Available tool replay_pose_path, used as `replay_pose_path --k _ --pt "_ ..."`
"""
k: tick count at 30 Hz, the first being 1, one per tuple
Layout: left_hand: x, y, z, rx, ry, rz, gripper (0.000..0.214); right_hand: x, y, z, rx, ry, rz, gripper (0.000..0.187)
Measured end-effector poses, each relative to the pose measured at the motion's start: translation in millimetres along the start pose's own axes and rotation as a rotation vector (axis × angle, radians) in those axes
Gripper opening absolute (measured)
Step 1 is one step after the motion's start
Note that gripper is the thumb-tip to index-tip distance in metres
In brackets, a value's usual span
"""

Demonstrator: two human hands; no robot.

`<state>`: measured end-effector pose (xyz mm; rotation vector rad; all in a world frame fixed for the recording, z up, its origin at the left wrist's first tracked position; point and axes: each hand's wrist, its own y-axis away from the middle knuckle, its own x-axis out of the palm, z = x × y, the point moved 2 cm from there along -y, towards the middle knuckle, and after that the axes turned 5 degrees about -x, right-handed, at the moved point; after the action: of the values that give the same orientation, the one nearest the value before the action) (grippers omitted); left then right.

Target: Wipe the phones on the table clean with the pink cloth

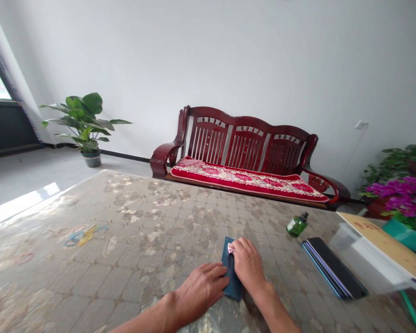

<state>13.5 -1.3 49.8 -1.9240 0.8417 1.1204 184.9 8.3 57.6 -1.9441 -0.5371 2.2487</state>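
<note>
A dark blue phone (232, 277) lies flat on the patterned table cover, near the table's front. My left hand (203, 286) holds it from its left side, with the fingertips over the phone's edge. In my right hand (247, 263), closed over the upper part of the phone, is a small pale pink cloth (230, 249). The cloth is pressed against the phone's surface; most of it is hidden under my fingers.
To the right are a green spray bottle (297, 225), a stack of phones (334, 268), a clear plastic box (358, 259) and a teal flower pot (405, 236). Colourful rubber bands (81, 237) lie on the left. A wooden bench (249, 148) stands beyond the table (138, 249).
</note>
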Motion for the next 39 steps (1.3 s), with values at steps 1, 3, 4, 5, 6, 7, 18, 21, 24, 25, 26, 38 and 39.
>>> replay_pose_path --k 1,3,4,5,6,7,18,21,24,25,26,38,39 --pt "-0.4 0 0 -0.002 0.001 0.001 0.009 0 -3 -1 0.01 0.007 0.002 0.02" --pt "-1.5 1 0 0.001 0.009 -0.008 0.01 0 -4 -2 0.022 0.006 0.003 0.02" --pt "-2.1 1 0 0.004 0.014 -0.015 0.01 -1 -2 -1 0.023 -0.002 0.003 0.021" --pt "-2.7 0 -1 0.005 0.018 -0.02 0.01 -1 0 0 0.018 -0.015 0.004 0.021" --pt "-3.3 0 -1 0.006 0.022 -0.023 0.01 -2 4 1 0.011 -0.031 0.006 0.021" --pt "-3.8 0 -2 0.006 0.025 -0.025 0.01 -2 8 3 0.0 -0.047 0.008 0.021" --pt "-1.1 2 1 -0.005 0.025 -0.011 0.014 -1 1 -4 0.04 -0.048 0.004 0.021" --pt "-1.1 1 1 0.002 0.037 -0.016 0.014 -2 3 -1 0.031 -0.044 0.005 0.022" --pt "-1.9 0 0 0.004 0.046 -0.005 0.012 -4 11 4 0.005 -0.066 0.027 0.023" --pt "-2.0 0 0 0.002 0.047 -0.002 0.012 -4 14 6 -0.004 -0.073 0.031 0.023" --pt "-2.0 0 0 -0.001 0.048 -0.003 0.012 -5 15 6 -0.009 -0.077 0.033 0.023" --pt "-4.6 2 0 -0.014 0.036 -0.015 0.019 0 0 -6 0.049 -0.033 0.025 0.021" --pt "-4.9 1 0 -0.011 0.037 -0.015 0.019 0 1 -5 0.04 -0.047 0.029 0.021"
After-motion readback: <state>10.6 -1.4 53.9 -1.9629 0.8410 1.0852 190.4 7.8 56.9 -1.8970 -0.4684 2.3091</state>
